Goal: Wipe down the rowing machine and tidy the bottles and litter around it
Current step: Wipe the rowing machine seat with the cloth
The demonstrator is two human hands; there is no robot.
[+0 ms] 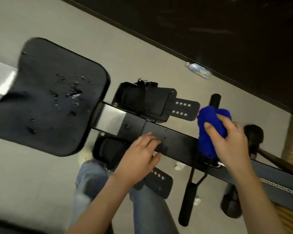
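Observation:
The rowing machine's black beam (pixel 176 141) runs across the middle, with its worn black seat (pixel 46 97) at the left on a silver rail (pixel 112 119). My right hand (pixel 230 141) grips a blue cloth (pixel 208 130) and holds it against the beam near the handle bar (pixel 191 184). My left hand (pixel 139 159) rests flat on the beam's near side, fingers straight. A clear plastic bottle (pixel 199 70) lies on the floor by the dark wall. Crumpled white litter (pixel 179 166) lies under the beam, and another scrap (pixel 197 200) lies nearer me.
Two black footrests (pixel 150 100) (pixel 112 149) flank the beam. A chain (pixel 281 187) runs along the beam at the right. The grey floor (pixel 32 183) surrounds the machine. My jeans-clad legs (pixel 149 208) stand close to the near side.

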